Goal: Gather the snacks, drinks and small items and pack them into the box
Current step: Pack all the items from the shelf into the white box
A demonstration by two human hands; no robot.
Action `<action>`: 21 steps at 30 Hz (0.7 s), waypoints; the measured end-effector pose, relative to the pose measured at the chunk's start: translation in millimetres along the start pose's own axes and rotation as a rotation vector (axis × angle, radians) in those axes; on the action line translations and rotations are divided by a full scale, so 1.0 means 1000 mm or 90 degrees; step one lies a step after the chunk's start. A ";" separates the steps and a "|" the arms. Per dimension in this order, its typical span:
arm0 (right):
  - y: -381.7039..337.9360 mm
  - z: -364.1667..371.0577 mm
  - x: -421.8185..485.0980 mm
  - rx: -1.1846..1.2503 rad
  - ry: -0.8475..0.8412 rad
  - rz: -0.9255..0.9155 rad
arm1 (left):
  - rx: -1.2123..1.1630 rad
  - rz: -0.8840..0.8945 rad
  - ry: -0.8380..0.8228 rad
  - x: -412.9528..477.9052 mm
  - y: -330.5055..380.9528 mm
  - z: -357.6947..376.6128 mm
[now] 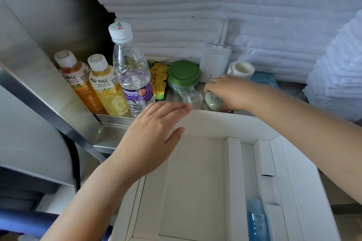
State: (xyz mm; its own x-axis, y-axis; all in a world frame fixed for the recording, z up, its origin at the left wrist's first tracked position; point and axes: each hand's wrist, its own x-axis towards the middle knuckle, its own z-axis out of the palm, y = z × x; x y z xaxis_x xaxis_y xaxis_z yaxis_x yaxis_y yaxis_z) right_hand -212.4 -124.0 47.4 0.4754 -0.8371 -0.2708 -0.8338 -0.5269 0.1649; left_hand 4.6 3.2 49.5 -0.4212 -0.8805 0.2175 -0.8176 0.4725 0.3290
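A white cardboard box [203, 123] lies open below me, with a blue item [255, 219] in its right compartment. On the metal shelf [109, 123] behind it stand an orange Mogu Mogu bottle [78, 82], a yellow Mogu Mogu bottle [109, 90] and a clear water bottle [131, 72]. Beside them are a yellow snack packet [159, 76], a green-lidded jar [184, 73] and a crumpled clear plastic piece [191, 96]. My left hand [150, 139] hovers flat over the box's far left corner, fingers apart. My right hand [229, 92] closes on a small pale-green round item [212, 101].
A white router with antennas [215, 58] and a white roll [242, 69] stand at the back of the shelf, a blue packet [264, 80] to their right. Stacked white towels [195, 15] rise behind. A slanted metal panel [39, 68] bounds the left side.
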 end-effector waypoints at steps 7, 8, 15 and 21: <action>0.005 0.001 -0.010 0.026 0.031 -0.021 | 0.004 0.006 0.010 0.000 0.000 0.001; 0.005 -0.001 -0.014 0.029 0.048 -0.021 | 0.005 0.005 0.010 0.000 0.000 0.001; 0.009 -0.046 -0.079 0.158 0.348 0.018 | 0.006 0.005 0.009 0.000 0.000 0.001; -0.010 -0.051 -0.145 0.296 0.304 0.034 | 0.004 0.014 0.015 0.000 -0.001 0.002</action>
State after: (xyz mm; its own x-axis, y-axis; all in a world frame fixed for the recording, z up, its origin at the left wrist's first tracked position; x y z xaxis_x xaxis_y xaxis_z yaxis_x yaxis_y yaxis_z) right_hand -259.1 -4.7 133.4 0.4124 -0.8901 0.1940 -0.8432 -0.4536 -0.2887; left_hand 4.5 2.8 47.9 -0.4297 -0.8686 0.2468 -0.8108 0.4915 0.3179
